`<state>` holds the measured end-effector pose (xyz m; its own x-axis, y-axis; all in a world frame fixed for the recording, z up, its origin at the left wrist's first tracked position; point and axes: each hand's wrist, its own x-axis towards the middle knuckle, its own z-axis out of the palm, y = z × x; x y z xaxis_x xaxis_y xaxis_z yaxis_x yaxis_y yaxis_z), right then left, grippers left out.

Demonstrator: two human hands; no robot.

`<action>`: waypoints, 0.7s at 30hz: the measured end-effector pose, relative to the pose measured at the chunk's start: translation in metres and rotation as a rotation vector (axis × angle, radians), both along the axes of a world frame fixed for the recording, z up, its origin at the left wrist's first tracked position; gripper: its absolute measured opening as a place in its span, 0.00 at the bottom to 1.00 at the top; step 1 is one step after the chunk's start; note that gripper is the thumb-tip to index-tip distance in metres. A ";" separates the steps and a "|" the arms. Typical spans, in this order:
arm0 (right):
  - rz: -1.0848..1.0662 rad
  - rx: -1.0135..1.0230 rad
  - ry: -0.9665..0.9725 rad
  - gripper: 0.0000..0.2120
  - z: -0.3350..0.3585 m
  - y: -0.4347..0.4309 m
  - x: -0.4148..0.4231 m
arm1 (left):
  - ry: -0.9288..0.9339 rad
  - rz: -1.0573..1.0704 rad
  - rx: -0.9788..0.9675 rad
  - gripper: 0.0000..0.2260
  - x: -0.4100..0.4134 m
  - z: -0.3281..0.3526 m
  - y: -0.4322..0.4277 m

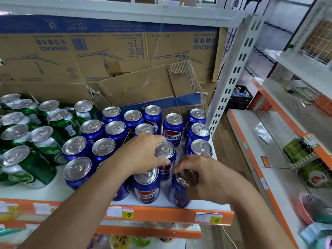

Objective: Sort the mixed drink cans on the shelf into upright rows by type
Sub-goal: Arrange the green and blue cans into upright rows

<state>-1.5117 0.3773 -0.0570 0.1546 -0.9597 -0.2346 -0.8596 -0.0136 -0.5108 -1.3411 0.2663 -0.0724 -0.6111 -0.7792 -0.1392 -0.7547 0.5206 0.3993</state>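
Where round metal lids [77, 145] gleamed, hands gripped.
Left hand [142, 155] wrapped its fingers round a glossy blue can [166, 152]; right hand [210, 178] pinched the rim of the front can [177, 194].

Materials and surface finish
We record glossy printed metal on the blue cans [173, 131] and green cans [46, 146], lids bare and bright; matt corrugated cardboard [136, 85], torn rough; smooth white-painted shelf [59, 193].
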 end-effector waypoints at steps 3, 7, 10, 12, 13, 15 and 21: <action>-0.125 -0.129 0.069 0.23 -0.002 0.003 0.012 | 0.021 -0.005 -0.001 0.26 0.003 -0.001 0.002; -0.259 -0.136 0.188 0.24 -0.003 0.003 0.020 | 0.053 0.009 -0.046 0.26 0.004 -0.010 0.008; -0.145 -0.134 0.138 0.19 -0.002 0.003 0.017 | 0.076 0.037 -0.091 0.27 0.004 -0.017 0.012; -0.074 -0.107 0.058 0.21 -0.003 0.002 0.016 | 0.087 0.042 -0.103 0.27 0.005 -0.018 0.013; -0.055 -0.098 0.023 0.23 -0.003 0.002 0.017 | 0.092 0.041 -0.104 0.28 0.006 -0.019 0.013; -0.073 -0.108 0.005 0.24 -0.004 0.003 0.020 | 0.102 0.038 -0.107 0.28 0.006 -0.020 0.013; -0.271 -0.136 0.144 0.20 -0.004 0.005 0.026 | 0.120 0.028 -0.125 0.29 0.007 -0.021 0.011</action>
<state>-1.4854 0.3819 -0.0613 -0.1361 -0.9854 -0.1025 -0.9043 0.1658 -0.3935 -1.3346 0.2778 -0.0930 -0.5952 -0.8029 0.0324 -0.7203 0.5509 0.4214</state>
